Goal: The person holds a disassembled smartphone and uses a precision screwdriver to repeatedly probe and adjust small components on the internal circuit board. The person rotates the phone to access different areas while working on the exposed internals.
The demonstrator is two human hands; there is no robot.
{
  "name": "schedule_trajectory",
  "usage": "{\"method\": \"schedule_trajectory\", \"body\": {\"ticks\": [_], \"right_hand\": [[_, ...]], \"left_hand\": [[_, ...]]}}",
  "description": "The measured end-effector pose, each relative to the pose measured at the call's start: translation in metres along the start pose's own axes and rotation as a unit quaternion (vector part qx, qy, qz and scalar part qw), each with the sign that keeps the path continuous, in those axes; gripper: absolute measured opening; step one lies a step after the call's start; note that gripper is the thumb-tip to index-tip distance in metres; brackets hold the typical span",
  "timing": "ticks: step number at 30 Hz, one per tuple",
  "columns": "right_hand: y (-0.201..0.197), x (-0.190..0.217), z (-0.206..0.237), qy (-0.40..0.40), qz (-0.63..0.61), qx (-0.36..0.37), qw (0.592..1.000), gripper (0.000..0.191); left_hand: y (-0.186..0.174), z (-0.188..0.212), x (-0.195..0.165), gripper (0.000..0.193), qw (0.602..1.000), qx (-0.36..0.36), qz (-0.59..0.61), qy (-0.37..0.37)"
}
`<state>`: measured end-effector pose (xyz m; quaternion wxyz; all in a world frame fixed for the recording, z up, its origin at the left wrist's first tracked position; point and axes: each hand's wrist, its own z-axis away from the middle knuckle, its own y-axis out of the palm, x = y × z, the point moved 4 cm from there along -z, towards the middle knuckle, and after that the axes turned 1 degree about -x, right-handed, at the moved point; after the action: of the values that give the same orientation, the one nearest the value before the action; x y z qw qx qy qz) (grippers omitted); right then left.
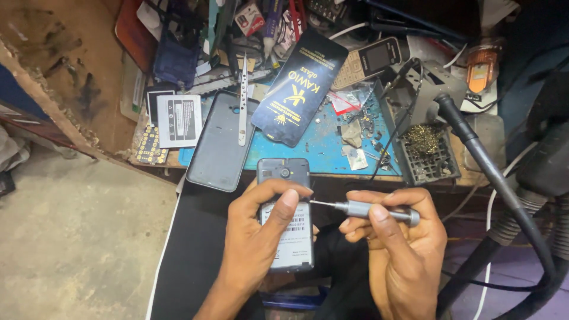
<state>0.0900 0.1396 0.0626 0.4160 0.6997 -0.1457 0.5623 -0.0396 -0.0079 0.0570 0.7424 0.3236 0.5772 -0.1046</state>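
Note:
My left hand (255, 234) grips an opened mobile phone (287, 237) with its back cover off, rear side up, thumb lying across its upper middle. The phone's camera end points away from me. My right hand (398, 246) holds a small grey precision screwdriver (364, 209) nearly level, its thin tip touching the phone's right edge beside my left thumb. The removed dark back cover (220, 141) lies on the bench just beyond, with metal tweezers (242, 101) resting across it.
A blue work mat (323, 145) carries small screws and scraps. A dark flat package (299, 86), a keypad phone (367, 61), a soldering stand with brass wool (424, 142) and thick black hoses (504, 184) crowd the bench. Concrete floor lies at left.

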Motion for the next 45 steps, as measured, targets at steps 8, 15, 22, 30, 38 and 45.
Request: {"method": "schedule_trajectory", "body": {"ticks": [8,15,22,30,38,45], "right_hand": [[0.006,0.007,-0.001,-0.014,0.067,0.038,0.997,0.021],[0.008,0.009,0.003,-0.043,0.079,0.029,0.996,0.020],[0.015,0.013,0.017,-0.103,0.094,0.012,0.990,0.021],[0.024,0.010,0.026,-0.120,0.092,0.020,0.988,0.020],[0.026,0.006,0.027,-0.100,0.107,0.013,0.989,0.022],[0.029,0.004,0.028,-0.109,0.106,0.014,0.988,0.022]], "left_hand": [[-0.001,0.000,0.011,0.023,0.997,0.018,-0.026,-0.065],[0.000,0.003,0.021,0.025,0.983,0.006,0.124,-0.133],[0.000,0.004,0.028,0.038,0.960,-0.037,0.221,-0.170],[-0.003,0.006,0.036,0.041,0.945,-0.047,0.266,-0.185],[0.000,0.007,0.038,0.038,0.943,-0.049,0.266,-0.196],[0.000,0.006,0.042,0.038,0.941,-0.044,0.276,-0.190]]}}
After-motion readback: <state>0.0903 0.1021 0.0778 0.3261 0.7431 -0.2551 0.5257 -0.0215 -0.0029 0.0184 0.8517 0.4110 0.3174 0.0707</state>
